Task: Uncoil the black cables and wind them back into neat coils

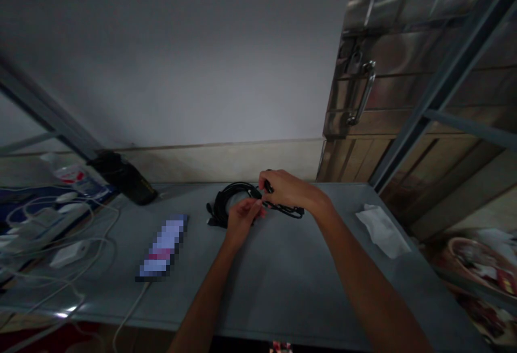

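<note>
The left hand and right hand pinched a looped black cable at twelve o'clock, to hold its coils together.

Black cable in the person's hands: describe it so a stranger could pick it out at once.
On the grey table, look to the middle of the far edge. The black cable lies there in a loose coil, with the left hand and right hand on it. It sits between a blurred packet and a white tissue.

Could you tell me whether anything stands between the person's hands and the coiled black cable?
Nothing visible does: the left hand and right hand both touch the black cable directly.
</note>
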`<state>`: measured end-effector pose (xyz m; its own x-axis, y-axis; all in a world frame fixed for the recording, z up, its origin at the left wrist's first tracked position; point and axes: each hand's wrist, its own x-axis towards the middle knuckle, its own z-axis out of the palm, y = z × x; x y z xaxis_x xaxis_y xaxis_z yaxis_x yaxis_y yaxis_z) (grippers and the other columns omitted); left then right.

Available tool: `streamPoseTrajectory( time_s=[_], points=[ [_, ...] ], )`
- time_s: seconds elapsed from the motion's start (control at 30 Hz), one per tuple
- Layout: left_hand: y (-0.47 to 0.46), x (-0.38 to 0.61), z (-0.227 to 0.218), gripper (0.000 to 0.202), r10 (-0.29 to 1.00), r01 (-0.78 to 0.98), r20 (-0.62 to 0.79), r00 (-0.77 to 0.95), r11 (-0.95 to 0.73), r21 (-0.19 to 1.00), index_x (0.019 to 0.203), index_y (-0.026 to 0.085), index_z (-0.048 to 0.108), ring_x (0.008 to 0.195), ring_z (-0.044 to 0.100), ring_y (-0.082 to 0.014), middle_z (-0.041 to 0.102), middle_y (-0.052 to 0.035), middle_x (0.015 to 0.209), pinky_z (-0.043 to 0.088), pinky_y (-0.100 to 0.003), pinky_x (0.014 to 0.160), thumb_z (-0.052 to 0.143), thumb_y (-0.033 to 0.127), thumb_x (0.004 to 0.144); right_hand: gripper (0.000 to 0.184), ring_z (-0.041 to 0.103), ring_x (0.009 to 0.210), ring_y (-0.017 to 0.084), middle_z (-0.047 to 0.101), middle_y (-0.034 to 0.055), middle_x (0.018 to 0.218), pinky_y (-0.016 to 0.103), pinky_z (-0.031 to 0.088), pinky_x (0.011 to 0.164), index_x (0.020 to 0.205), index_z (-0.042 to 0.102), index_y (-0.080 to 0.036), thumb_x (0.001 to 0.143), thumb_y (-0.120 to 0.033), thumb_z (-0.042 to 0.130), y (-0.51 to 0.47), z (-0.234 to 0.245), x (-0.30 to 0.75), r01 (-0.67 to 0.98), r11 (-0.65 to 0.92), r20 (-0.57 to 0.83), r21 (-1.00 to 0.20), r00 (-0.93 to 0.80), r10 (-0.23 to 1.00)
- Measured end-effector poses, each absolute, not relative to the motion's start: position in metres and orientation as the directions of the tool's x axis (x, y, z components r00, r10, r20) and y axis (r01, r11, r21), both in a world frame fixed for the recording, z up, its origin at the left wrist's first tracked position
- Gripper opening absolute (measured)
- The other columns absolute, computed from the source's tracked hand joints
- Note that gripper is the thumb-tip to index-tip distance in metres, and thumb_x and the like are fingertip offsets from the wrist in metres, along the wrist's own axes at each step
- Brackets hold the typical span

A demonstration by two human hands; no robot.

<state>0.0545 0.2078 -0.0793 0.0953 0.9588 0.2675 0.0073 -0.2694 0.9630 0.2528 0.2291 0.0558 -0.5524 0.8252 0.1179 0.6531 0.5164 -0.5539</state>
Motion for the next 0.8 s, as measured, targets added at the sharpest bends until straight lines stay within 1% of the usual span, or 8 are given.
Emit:
streamPoseTrajectory(
  time_s=[0.2,0.27,0.33,0.47,0.57,0.63,0.73,0.8],
  points=[
    [0.209,0.051,-0.083,0.039,0.965,-0.105,0.236,0.119,-0.224,0.969,0.086,0.02,0.083,0.069,0.07,-0.019,0.082,-0.0073,0.079,0.053,-0.031,0.069,0.079,0.057,0.096,0.026,0.07,0.08,0.016,0.076,0.0014,0.09,0.025,0.044,0.068,0.106,0.071,-0.018,0.087,-0.001,0.075,0.231,0.051,0.25,0.653,0.483,0.036,-0.584,-0.574,0.818],
    [0.21,0.051,-0.084,0.04,0.966,-0.152,0.226,0.127,-0.206,0.967,0.092,0.02,0.084,0.072,0.071,-0.0204,0.083,-0.0086,0.084,0.054,-0.032,0.068,0.076,0.059,0.097,0.027,0.071,0.08,0.016,0.076,0.0016,0.09,0.024,0.044,0.068,0.107,0.071,-0.019,0.087,0.0,0.074,0.232,0.048,0.249,0.655,0.479,0.019,-0.584,-0.58,0.815],
    [0.21,0.052,-0.086,0.046,0.968,-0.194,0.215,0.127,-0.189,0.963,0.098,0.019,0.085,0.074,0.074,-0.0221,0.084,-0.0103,0.089,0.055,-0.033,0.067,0.074,0.064,0.097,0.028,0.072,0.086,0.017,0.078,0.0029,0.095,0.024,0.045,0.071,0.108,0.072,-0.019,0.087,-0.001,0.074,0.232,0.047,0.249,0.652,0.485,0.016,-0.583,-0.588,0.809],
    [0.211,0.053,-0.085,0.053,0.978,-0.241,0.184,0.094,-0.157,0.958,0.104,0.017,0.085,0.074,0.076,-0.0226,0.084,-0.011,0.089,0.056,-0.033,0.065,0.077,0.068,0.095,0.026,0.073,0.083,0.017,0.079,0.0029,0.092,0.024,0.046,0.071,0.114,0.072,-0.018,0.094,-0.003,0.07,0.231,0.05,0.251,0.64,0.486,0.003,-0.595,-0.602,0.798],
    [0.212,0.053,-0.084,0.051,0.986,-0.26,0.154,0.068,-0.131,0.957,0.11,0.016,0.085,0.074,0.076,-0.021,0.084,-0.0102,0.088,0.057,-0.031,0.068,0.084,0.064,0.092,0.025,0.074,0.088,0.019,0.08,0.0071,0.1,0.025,0.045,0.071,0.117,0.072,-0.018,0.097,-0.004,0.065,0.23,0.053,0.256,0.651,0.48,0.037,-0.587,-0.571,0.82],
    [0.212,0.052,-0.084,0.053,0.989,-0.279,0.138,0.052,-0.119,0.953,0.111,0.016,0.085,0.071,0.076,-0.0204,0.084,-0.0099,0.087,0.058,-0.031,0.068,0.086,0.063,0.089,0.029,0.074,0.09,0.02,0.08,0.0097,0.106,0.026,0.044,0.069,0.123,0.071,-0.017,0.098,-0.004,0.064,0.23,0.054,0.262,0.665,0.464,0.075,-0.585,-0.526,0.847],
    [0.214,0.051,-0.084,0.056,0.992,-0.304,0.124,0.036,-0.107,0.947,0.113,0.014,0.085,0.066,0.073,-0.0191,0.085,-0.0099,0.086,0.058,-0.032,0.066,0.086,0.065,0.088,0.036,0.072,0.072,0.016,0.081,0.0103,0.107,0.027,0.042,0.061,0.138,0.063,-0.016,0.104,-0.008,0.057,0.231,0.058,0.274,0.677,0.419,0.143,-0.605,-0.425,0.894],
    [0.214,0.051,-0.084,0.059,0.993,-0.312,0.115,0.034,-0.099,0.945,0.118,0.014,0.083,0.064,0.073,-0.0189,0.085,-0.0102,0.086,0.059,-0.032,0.065,0.085,0.065,0.088,0.029,0.065,0.059,0.013,0.082,0.0085,0.105,0.028,0.041,0.059,0.134,0.064,-0.016,0.109,-0.012,0.052,0.232,0.063,0.284,0.672,0.406,0.226,-0.62,-0.342,0.912]
  ],
)
